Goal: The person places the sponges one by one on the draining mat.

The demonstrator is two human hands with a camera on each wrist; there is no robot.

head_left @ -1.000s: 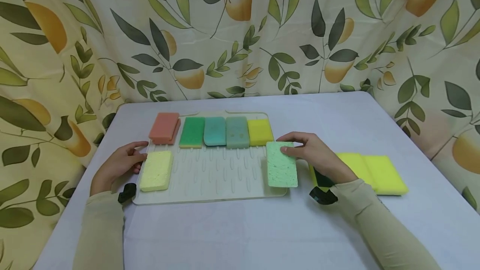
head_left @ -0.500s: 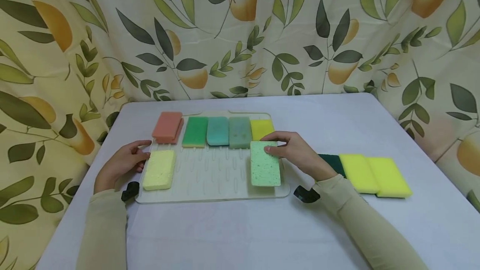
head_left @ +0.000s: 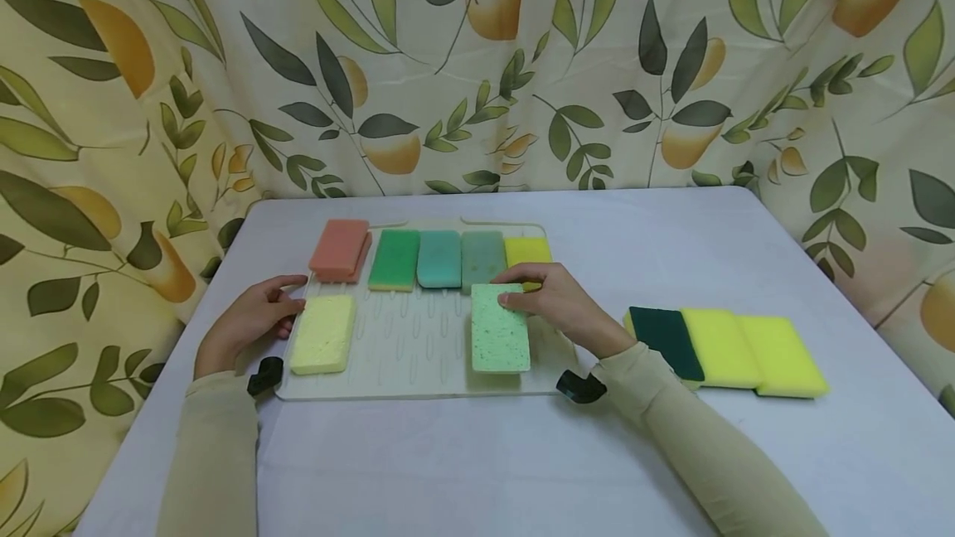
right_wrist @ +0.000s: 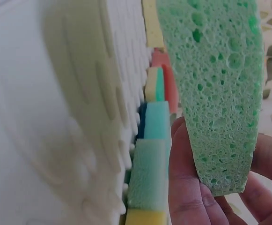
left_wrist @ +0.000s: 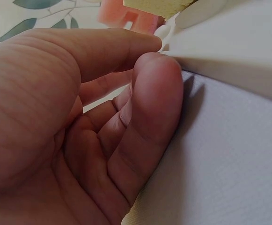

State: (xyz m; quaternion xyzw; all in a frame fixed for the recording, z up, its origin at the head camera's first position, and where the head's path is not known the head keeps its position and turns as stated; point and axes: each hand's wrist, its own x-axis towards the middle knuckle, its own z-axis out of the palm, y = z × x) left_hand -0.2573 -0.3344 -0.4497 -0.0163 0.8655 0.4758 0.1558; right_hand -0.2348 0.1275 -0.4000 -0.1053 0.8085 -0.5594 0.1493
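In the head view, my right hand (head_left: 570,305) pinches a pale green cellulose sponge (head_left: 500,334) near its upper right corner. The right wrist view shows that porous sponge (right_wrist: 217,93) raised above a ribbed white draining tray (head_left: 418,371), with a gap below it. My left hand (head_left: 249,321) is at the tray's left edge, thumb and curled fingers around the rim in the left wrist view. Just inside that edge lies a pale yellow sponge (head_left: 322,335). Along the back stand a pink sponge (head_left: 339,249), a green one (head_left: 395,259), a teal one (head_left: 439,258), a grey-green one (head_left: 482,258) and a yellow one (head_left: 527,250).
Right of the tray, yellow scouring sponges (head_left: 719,346) overlap in a row, with a dark green scouring pad (head_left: 666,338) nearest the tray. A white cloth (head_left: 418,471) covers the table. Behind hangs a leaf-patterned curtain (head_left: 448,65).
My right hand has carried the pale green sponge leftward over the tray from its right edge. The dark green scouring pad has come into fuller view. My left hand stays at the tray edge.
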